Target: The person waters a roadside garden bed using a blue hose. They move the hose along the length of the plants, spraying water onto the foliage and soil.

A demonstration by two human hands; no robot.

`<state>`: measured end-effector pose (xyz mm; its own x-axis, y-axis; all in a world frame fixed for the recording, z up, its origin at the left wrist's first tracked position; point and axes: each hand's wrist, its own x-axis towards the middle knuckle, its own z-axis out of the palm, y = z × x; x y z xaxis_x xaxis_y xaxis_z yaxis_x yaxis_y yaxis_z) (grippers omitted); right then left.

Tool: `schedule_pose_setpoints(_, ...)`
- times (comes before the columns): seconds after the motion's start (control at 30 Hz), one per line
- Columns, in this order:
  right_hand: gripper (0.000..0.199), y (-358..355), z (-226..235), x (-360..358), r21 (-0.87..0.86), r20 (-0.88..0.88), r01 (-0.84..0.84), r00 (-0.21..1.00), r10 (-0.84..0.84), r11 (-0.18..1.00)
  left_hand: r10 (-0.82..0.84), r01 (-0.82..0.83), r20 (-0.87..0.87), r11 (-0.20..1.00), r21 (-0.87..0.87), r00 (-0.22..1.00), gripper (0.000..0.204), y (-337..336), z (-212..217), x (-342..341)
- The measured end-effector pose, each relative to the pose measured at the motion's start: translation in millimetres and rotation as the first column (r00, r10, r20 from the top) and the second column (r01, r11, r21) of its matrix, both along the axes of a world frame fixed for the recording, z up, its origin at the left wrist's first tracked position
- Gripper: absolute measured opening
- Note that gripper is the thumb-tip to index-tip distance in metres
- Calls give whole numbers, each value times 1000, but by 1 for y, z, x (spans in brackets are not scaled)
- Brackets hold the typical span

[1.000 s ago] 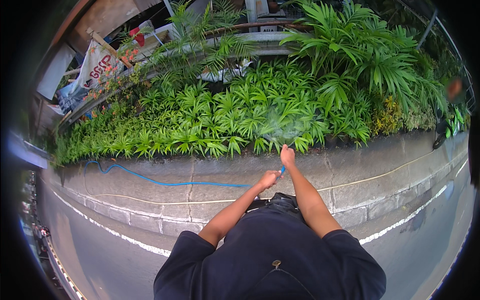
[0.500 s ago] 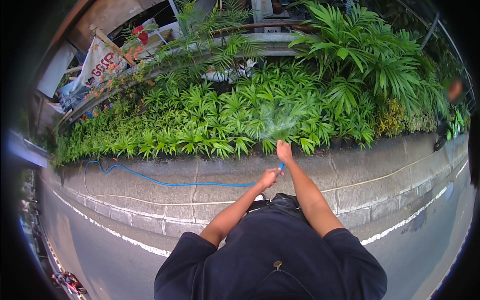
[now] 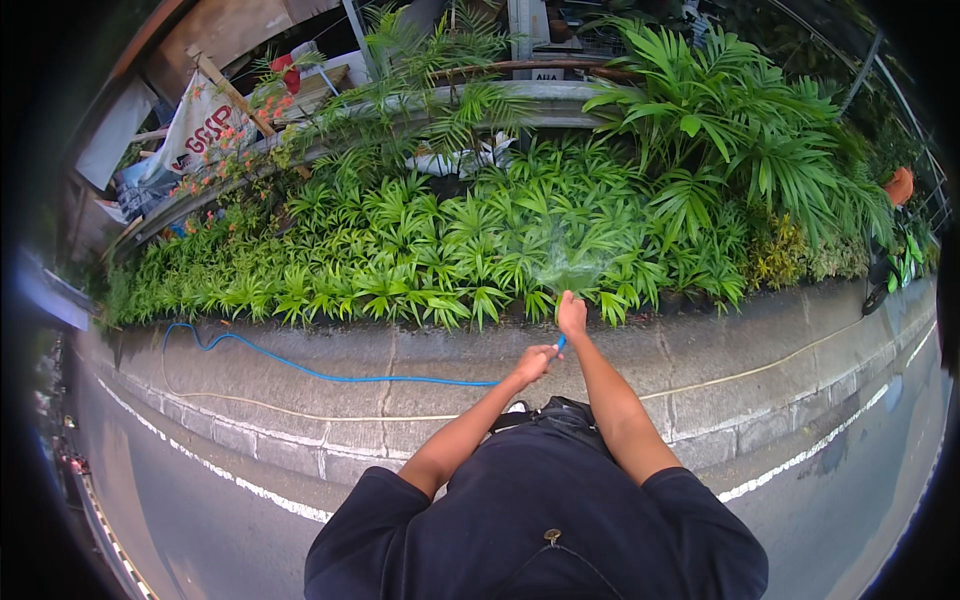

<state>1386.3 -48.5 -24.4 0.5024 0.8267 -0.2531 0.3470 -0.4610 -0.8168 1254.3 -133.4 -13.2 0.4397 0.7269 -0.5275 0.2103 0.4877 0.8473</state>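
A blue hose [image 3: 420, 379] runs along the pavement from the left and up into both my hands. My left hand [image 3: 537, 362] is closed round it in front of my waist. Farther out, my right hand [image 3: 572, 314] grips the hose's end, with the tip hidden by the fingers. A fan of water [image 3: 572, 268] sprays from there onto low green leafy plants [image 3: 470, 245] just beyond the hand.
Taller palms [image 3: 720, 140] rise at the back right. A pale hose [image 3: 740, 380] crosses the pavement [image 3: 290, 350]. The kerb and road [image 3: 200, 500] lie on my side. A person's dark shoe [image 3: 878, 296] shows at the far right.
The view has shifted slightly, so the plants sit a little lower. Both hands keep their grip on the hose and water still sprays. The red motorbike at lower left has moved away up the road.
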Motion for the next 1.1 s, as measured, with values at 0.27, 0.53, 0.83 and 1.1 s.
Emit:
schedule_pose_setpoints(0.27,55,7,-17,12,36,-25,-1,1000,2,999,-45,45,0,999,3,999,38,2,-2,4)
schedule_pose_setpoints(0.53,54,14,-27,6,12,-77,-67,995,68,998,-14,14,33,1000,-25,999,37,1,8,-2)
schedule_pose_setpoints(0.83,54,20,-29,-22,6,-98,-189,977,188,982,79,-77,49,996,-41,996,36,-6,3,-18)
schedule_pose_setpoints(1.1,54,29,-19,-59,26,-77,-261,962,262,965,241,-240,25,970,-46,970,35,-8,6,-37)
